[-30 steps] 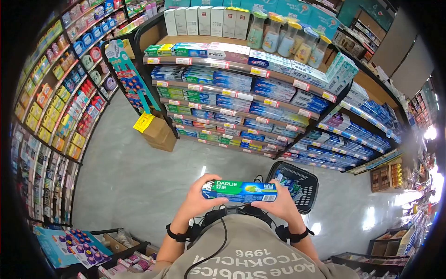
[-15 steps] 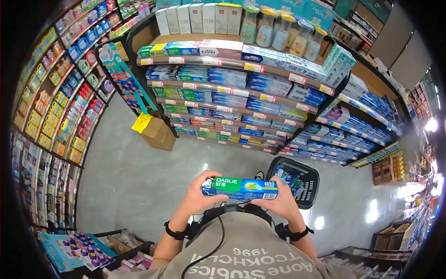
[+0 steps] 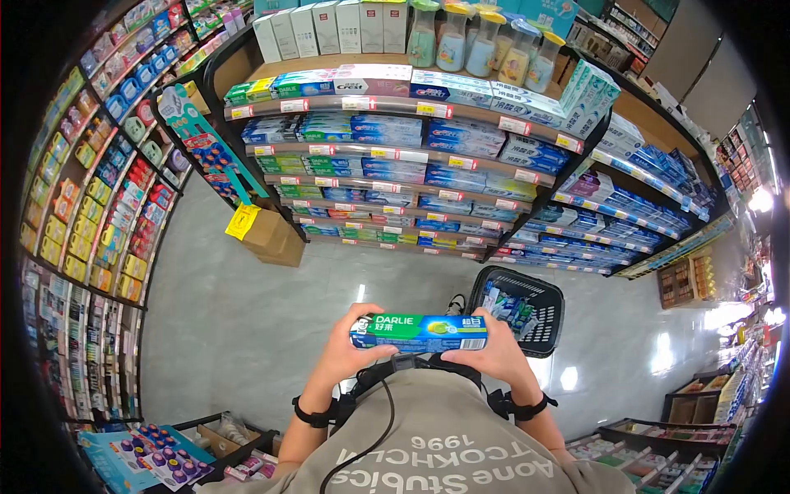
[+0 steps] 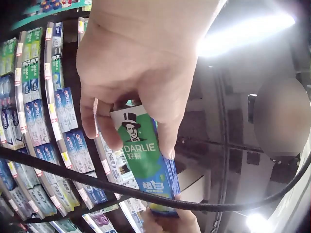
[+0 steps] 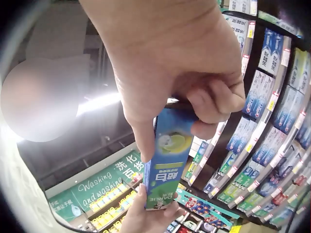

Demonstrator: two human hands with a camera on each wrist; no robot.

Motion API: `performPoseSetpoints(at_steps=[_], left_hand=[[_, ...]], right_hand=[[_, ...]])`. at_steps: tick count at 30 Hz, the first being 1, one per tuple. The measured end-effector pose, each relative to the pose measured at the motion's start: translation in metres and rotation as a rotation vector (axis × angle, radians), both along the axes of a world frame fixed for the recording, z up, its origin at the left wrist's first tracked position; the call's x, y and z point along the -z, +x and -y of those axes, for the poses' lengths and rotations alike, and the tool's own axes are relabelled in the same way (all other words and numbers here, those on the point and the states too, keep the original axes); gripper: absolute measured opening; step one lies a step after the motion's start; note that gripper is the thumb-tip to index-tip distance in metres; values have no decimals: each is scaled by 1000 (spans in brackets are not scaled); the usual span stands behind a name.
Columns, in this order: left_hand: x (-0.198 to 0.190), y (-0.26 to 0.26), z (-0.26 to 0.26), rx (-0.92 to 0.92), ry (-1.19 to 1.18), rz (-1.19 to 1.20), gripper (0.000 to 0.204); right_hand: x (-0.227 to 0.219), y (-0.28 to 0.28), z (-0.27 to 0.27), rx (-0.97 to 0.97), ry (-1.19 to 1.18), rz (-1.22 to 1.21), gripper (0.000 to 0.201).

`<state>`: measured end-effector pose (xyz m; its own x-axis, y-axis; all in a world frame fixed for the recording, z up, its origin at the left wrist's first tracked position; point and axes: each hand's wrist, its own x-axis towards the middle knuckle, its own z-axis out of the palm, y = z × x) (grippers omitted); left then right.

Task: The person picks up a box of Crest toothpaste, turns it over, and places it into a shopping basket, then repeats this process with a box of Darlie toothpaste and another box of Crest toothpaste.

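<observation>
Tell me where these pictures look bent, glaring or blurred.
Head view: shelf edges bow, corners go dark, the floor shows bright reflections; left wrist view: a ceiling light glares, a round patch is blurred, the box reads clearly; right wrist view: another light glares beside a blurred patch.

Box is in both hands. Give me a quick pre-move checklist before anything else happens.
1. Left grip holding one end of the DARLIE box: ok.
2. Right grip holding the opposite end: ok.
3. DARLIE lettering uncovered in the head view: ok.
4. Basket standing on the floor, ahead and to the right: ok; packs lie inside.
5. Cable out of the left wrist view: not ok, it crosses in front of the box.
6. Box ends sealed: cannot tell, fingers cover them.
</observation>
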<state>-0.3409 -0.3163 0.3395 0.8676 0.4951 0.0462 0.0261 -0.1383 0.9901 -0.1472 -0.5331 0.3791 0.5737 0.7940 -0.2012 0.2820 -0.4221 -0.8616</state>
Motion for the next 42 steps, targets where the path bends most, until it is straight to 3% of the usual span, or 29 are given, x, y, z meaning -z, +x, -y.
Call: performPoseSetpoints(at_steps=[8, 17, 20, 26, 42], left_hand=[[-3, -1, -2, -62, -32, 35, 60], [-3, 7, -6, -34, -23, 60, 58], [-5, 9, -6, 1, 6, 48, 59], [0, 14, -6, 36, -30, 24, 60], [-3, 18, -15, 27, -93, -6, 62]], right_hand=[[-6, 11, -14, -81, -8, 39, 59], [4, 11, -9, -21, 0, -102, 59], [17, 8, -3, 15, 88, -135, 50], [7, 12, 0, 12, -28, -75, 61], [8, 20, -13, -5, 25, -72, 57]])
